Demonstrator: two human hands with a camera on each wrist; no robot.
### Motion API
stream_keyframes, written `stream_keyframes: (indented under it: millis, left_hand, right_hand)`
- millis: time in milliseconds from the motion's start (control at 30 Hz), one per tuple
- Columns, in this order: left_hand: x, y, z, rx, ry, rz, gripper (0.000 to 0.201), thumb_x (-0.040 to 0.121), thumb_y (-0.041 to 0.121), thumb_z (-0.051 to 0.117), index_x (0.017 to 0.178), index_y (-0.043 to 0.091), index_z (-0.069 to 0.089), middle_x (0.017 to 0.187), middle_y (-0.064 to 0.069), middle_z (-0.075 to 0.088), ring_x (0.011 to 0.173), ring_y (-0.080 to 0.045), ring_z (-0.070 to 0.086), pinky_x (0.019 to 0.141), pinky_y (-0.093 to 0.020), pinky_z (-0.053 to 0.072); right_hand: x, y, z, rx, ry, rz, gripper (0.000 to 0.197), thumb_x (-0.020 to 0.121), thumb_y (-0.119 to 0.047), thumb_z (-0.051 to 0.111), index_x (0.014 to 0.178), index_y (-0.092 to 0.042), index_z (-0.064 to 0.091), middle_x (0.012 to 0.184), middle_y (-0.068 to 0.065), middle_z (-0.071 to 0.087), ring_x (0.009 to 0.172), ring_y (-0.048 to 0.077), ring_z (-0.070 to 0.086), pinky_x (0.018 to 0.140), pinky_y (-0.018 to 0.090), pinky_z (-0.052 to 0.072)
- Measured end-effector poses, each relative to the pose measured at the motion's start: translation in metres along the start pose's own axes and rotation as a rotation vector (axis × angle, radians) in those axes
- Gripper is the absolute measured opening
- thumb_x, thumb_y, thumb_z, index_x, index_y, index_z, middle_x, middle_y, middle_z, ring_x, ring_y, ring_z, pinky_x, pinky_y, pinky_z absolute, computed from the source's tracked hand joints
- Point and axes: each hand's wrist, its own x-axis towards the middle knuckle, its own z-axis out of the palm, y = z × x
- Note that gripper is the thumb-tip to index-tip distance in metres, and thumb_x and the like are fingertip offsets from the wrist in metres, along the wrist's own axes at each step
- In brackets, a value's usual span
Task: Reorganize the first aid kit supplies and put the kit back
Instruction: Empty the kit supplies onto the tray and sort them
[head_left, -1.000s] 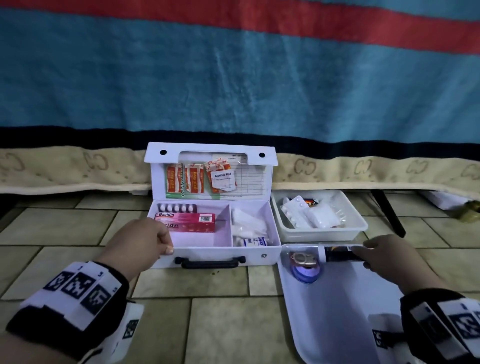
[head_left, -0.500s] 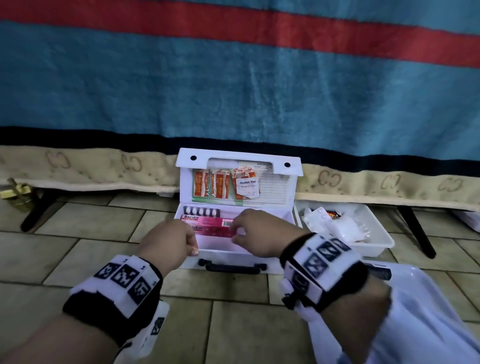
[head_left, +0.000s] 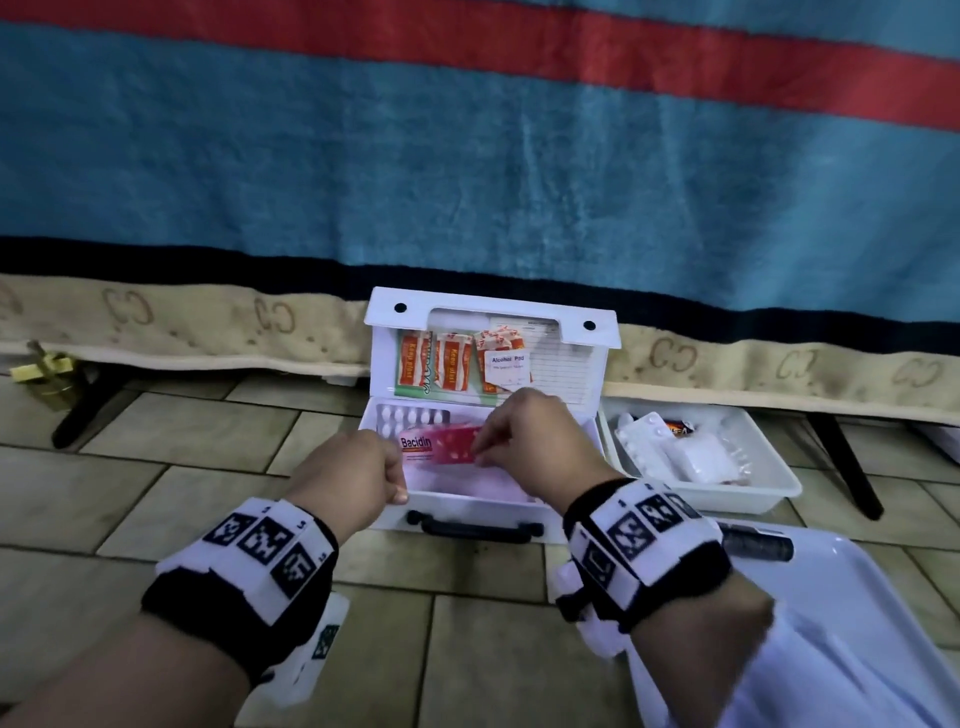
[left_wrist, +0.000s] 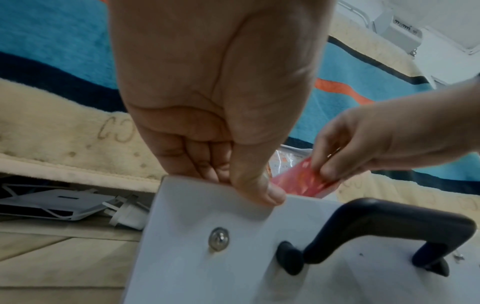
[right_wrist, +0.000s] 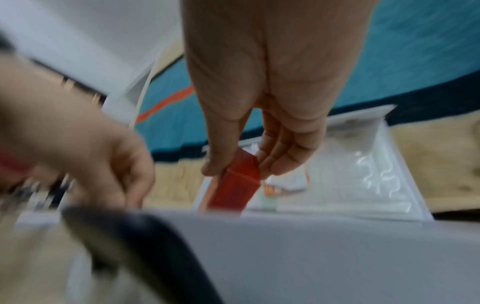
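Observation:
The white first aid kit (head_left: 470, 509) stands open on the tiled floor, its lid (head_left: 493, 312) upright with plaster packets and an alcohol pad tucked inside. My left hand (head_left: 363, 467) grips the kit's front left rim (left_wrist: 207, 191), thumb on the outside. My right hand (head_left: 524, 436) pinches the end of a pink Bacidin box (head_left: 441, 444) and holds it tilted above the left compartment; the same box (right_wrist: 236, 185) shows red between thumb and fingers in the right wrist view. A white pill blister (head_left: 410, 418) lies at the back of that compartment. The right compartment is hidden behind my right hand.
A white tub (head_left: 769, 493) with blister packs and gauze stands right of the kit. A white tray (head_left: 831, 623) with a dark tube (head_left: 758, 545) lies at front right. A striped blanket (head_left: 467, 156) hangs behind. The kit's black handle (head_left: 472, 527) faces me.
My right hand left the tray on the right, crossed to the kit and took hold of the pink box, lifting it. The left hand stayed on the kit's rim. The head view shifted left.

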Motion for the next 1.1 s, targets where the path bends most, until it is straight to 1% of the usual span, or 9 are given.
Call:
stream_keyframes:
  millis: [167, 300, 400, 500, 600, 833, 1000, 1033, 1100]
  left_hand:
    - [0.003, -0.001, -0.001, 0.006, -0.008, -0.021, 0.03, 0.075, 0.016, 0.075, 0.051, 0.026, 0.06, 0.064, 0.014, 0.063, 0.068, -0.01, 0.062, 0.07, -0.025, 0.05]
    - [0.002, 0.001, -0.001, 0.03, -0.028, 0.001, 0.025, 0.075, 0.017, 0.075, 0.055, 0.024, 0.063, 0.067, 0.007, 0.065, 0.07, -0.014, 0.062, 0.068, -0.027, 0.049]
    - [0.003, 0.0, -0.001, 0.037, -0.035, 0.016, 0.023, 0.075, 0.016, 0.076, 0.057, 0.022, 0.064, 0.064, 0.004, 0.067, 0.063, -0.015, 0.06, 0.062, -0.026, 0.046]
    - [0.003, -0.001, 0.0, 0.018, -0.012, 0.043, 0.025, 0.071, 0.012, 0.079, 0.053, 0.02, 0.063, 0.057, 0.005, 0.066, 0.06, -0.014, 0.061, 0.056, -0.025, 0.042]
    - [0.004, -0.003, 0.001, 0.013, -0.001, 0.054, 0.026, 0.07, 0.01, 0.08, 0.051, 0.019, 0.065, 0.051, 0.007, 0.064, 0.056, -0.012, 0.062, 0.052, -0.025, 0.042]
    - [0.005, -0.004, 0.001, 0.032, 0.001, 0.061, 0.026, 0.069, 0.011, 0.081, 0.051, 0.02, 0.066, 0.052, 0.008, 0.064, 0.058, -0.014, 0.062, 0.056, -0.028, 0.047]
    - [0.003, -0.001, -0.001, 0.047, -0.004, 0.057, 0.029, 0.069, 0.012, 0.081, 0.049, 0.024, 0.062, 0.052, 0.009, 0.064, 0.059, -0.012, 0.061, 0.061, -0.027, 0.046]
    - [0.002, 0.001, -0.002, 0.054, -0.008, 0.051, 0.028, 0.07, 0.014, 0.08, 0.051, 0.025, 0.062, 0.055, 0.009, 0.064, 0.059, -0.011, 0.06, 0.061, -0.026, 0.045]
    - [0.0, 0.003, -0.003, 0.046, -0.015, 0.042, 0.026, 0.071, 0.016, 0.079, 0.054, 0.026, 0.063, 0.06, 0.009, 0.064, 0.061, -0.011, 0.06, 0.064, -0.026, 0.046]
  right_hand:
    - [-0.067, 0.024, -0.054, 0.35, 0.472, 0.068, 0.022, 0.068, -0.005, 0.08, 0.064, -0.025, 0.071, 0.083, -0.003, 0.064, 0.072, 0.006, 0.063, 0.07, 0.012, 0.05]
    - [-0.134, 0.074, -0.097, 0.22, 0.741, 0.253, 0.029, 0.071, -0.005, 0.077, 0.058, -0.027, 0.063, 0.079, 0.001, 0.069, 0.067, 0.005, 0.063, 0.061, 0.003, 0.044]
    - [-0.185, 0.115, -0.115, 0.105, 0.839, 0.501, 0.022, 0.073, -0.013, 0.076, 0.063, -0.029, 0.065, 0.076, 0.005, 0.07, 0.058, 0.015, 0.057, 0.052, 0.011, 0.041]
    - [-0.225, 0.143, -0.114, -0.165, 0.788, 0.658, 0.026, 0.069, -0.015, 0.077, 0.068, -0.04, 0.07, 0.074, 0.011, 0.068, 0.063, 0.026, 0.061, 0.055, 0.031, 0.041]
    - [-0.24, 0.155, -0.094, -0.312, 0.696, 0.755, 0.013, 0.068, -0.002, 0.078, 0.076, -0.011, 0.076, 0.083, 0.021, 0.066, 0.07, 0.038, 0.062, 0.066, 0.035, 0.045]
    - [-0.236, 0.153, -0.073, -0.235, 0.47, 0.81, 0.017, 0.065, 0.001, 0.077, 0.081, -0.004, 0.075, 0.096, 0.021, 0.062, 0.079, 0.039, 0.064, 0.076, 0.035, 0.045]
    - [-0.189, 0.105, -0.075, -0.154, 0.533, 0.531, 0.011, 0.076, -0.007, 0.071, 0.082, -0.016, 0.072, 0.098, 0.002, 0.06, 0.066, 0.009, 0.053, 0.068, 0.013, 0.038]
    - [-0.172, 0.091, -0.073, -0.106, 0.502, 0.441, 0.012, 0.077, -0.008, 0.07, 0.08, -0.019, 0.07, 0.096, -0.003, 0.058, 0.068, 0.004, 0.054, 0.066, 0.004, 0.036]
    - [-0.135, 0.064, -0.063, -0.024, 0.37, 0.286, 0.012, 0.082, -0.012, 0.065, 0.085, -0.023, 0.068, 0.098, -0.007, 0.057, 0.081, 0.005, 0.058, 0.069, 0.005, 0.037]
